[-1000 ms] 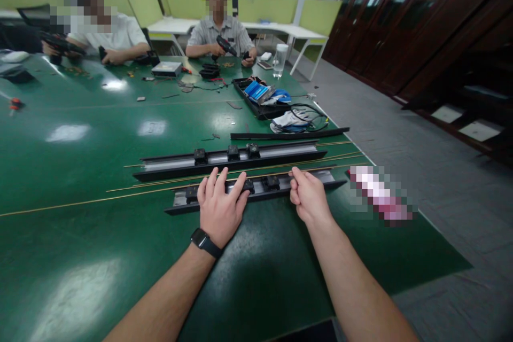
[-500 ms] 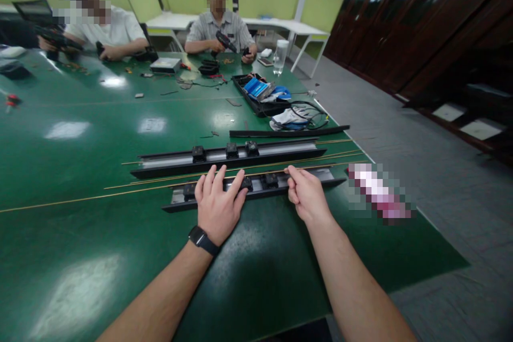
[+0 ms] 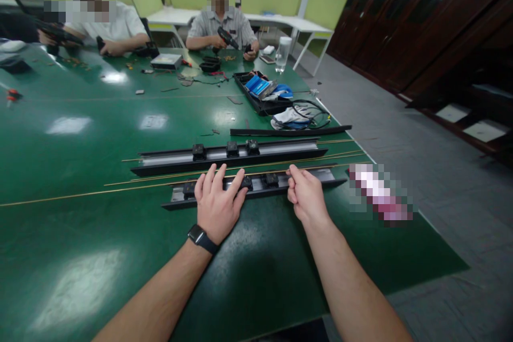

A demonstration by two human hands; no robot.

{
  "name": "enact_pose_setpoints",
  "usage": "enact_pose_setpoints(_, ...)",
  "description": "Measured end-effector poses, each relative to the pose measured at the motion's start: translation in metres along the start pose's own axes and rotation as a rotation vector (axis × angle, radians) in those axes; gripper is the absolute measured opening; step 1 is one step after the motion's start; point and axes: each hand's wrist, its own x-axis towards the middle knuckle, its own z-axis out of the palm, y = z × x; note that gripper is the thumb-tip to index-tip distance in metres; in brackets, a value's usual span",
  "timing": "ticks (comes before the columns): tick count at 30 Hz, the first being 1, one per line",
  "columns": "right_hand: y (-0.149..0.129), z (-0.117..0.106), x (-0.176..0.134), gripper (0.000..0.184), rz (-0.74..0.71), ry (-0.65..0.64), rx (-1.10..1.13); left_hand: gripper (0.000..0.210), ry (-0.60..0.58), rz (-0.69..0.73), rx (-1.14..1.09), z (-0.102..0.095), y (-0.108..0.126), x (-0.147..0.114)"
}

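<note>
The left hand (image 3: 218, 203) is open, palm down, its fingers spread over a black near channel (image 3: 266, 192), which runs from about 9 to 3 o'clock. The right hand (image 3: 308, 195) has its fingers curled in, thumb and forefinger pinching a thin gold-coloured rod (image 3: 100, 192) that lies along the near channel and stretches toward 9 o'clock, past the left hand's fingers. 3 black blocks (image 3: 270, 180) show in the near channel, 1 of them beside the left thumb. At 12 o'clock from the left hand is a far channel (image 3: 228, 164), also bearing 3 blocks. From the right hand, a black strip (image 3: 290, 131) lies at 12 o'clock and a loaded tray (image 3: 250, 99) at 11 o'clock.
</note>
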Motion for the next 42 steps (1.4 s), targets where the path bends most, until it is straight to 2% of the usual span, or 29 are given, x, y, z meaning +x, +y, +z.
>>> enact_pose_setpoints(15,-0.0001,-0.0001,0.0008,0.035,-0.023,0.028,0.003,0.045,0.002,-0.005,-0.008,-0.0008,0.0011,0.0008)
enact_pose_setpoints(26,-0.0043,-0.0029,0.0003,0.032,0.014,-0.056,-0.017,0.044,-0.004,-0.020,-0.022,-0.0011,0.0020,0.0003)
enact_pose_setpoints(42,-0.0008,-0.0029,0.0025,0.039,-0.007,-0.009,-0.009,0.044,-0.016,-0.007,-0.011,-0.0012,0.0010,0.0013)
